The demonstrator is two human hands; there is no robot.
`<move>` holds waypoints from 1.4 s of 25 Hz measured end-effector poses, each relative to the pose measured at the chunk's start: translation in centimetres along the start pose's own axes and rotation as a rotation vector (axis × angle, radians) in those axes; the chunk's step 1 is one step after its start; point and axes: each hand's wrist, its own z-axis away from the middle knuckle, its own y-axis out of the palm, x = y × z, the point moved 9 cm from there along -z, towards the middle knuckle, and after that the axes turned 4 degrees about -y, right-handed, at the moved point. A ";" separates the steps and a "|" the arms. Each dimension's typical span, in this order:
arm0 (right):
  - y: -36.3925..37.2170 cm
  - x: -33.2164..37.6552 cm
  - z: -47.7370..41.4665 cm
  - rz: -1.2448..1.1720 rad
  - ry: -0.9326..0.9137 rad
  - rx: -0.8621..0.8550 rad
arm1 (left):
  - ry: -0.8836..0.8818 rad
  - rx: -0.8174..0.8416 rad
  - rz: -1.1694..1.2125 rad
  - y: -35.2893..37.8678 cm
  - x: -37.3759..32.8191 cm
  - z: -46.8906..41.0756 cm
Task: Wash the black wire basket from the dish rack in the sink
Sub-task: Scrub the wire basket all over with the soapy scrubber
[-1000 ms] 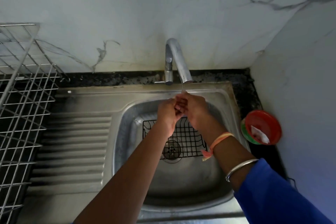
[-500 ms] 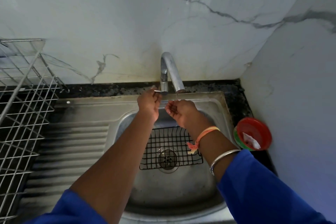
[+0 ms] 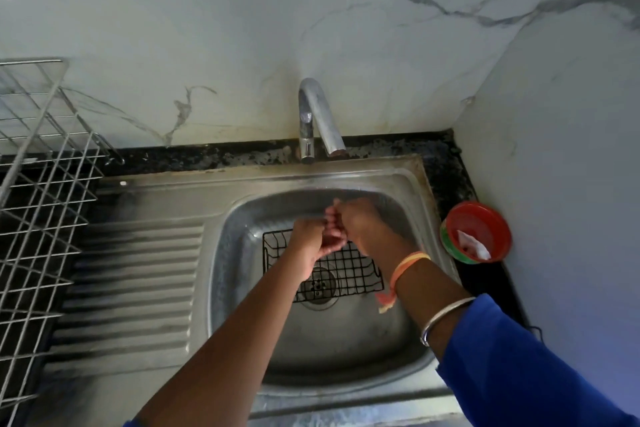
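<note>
Hands meet over the stainless steel sink (image 3: 346,340).
Left hand (image 3: 308,236) and right hand (image 3: 362,222) press together, both curled and empty, above the rectangular black wire basket (image 3: 349,270).

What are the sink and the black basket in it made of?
The sink looks like stainless steel: grey, shiny, with soft reflections. The black wire basket seems to be thin metal wire, probably coated black, since it looks matte.
</note>
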 end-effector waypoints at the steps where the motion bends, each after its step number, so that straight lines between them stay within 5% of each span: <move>1: -0.7 -1.2 0.2 0.109 -0.013 0.008 | -0.068 0.031 -0.025 0.4 1.6 0.3; 6: -3.6 -2.6 1.0 0.718 -0.188 0.025 | -0.134 0.049 -0.241 0.2 3.9 0.9; 12: -5.2 -1.5 1.0 1.111 -0.365 -0.059 | 0.312 -0.008 -0.976 2.4 -1.0 2.1; 16: -7.2 -0.1 2.8 1.146 -0.525 -0.105 | 0.505 0.030 -1.103 7.3 -3.5 3.7; 20: -12.3 2.0 6.0 1.066 -0.643 -0.212 | 0.564 0.142 -1.030 12.8 -3.8 4.7; 24: -20.9 4.9 9.1 1.067 -0.691 -0.549 | 0.544 0.245 -0.923 18.6 -3.1 5.7; 28: -23.4 1.2 7.2 1.079 -0.207 -0.352 | 0.450 0.184 -0.933 20.9 -1.2 4.4; 31: -23.4 1.6 6.5 1.034 -0.266 -0.325 | 0.344 0.145 -0.795 20.6 0.1 3.9; 35: -26.0 4.8 7.7 1.091 -0.399 -0.552 | 0.268 0.140 -0.688 19.5 0.8 4.1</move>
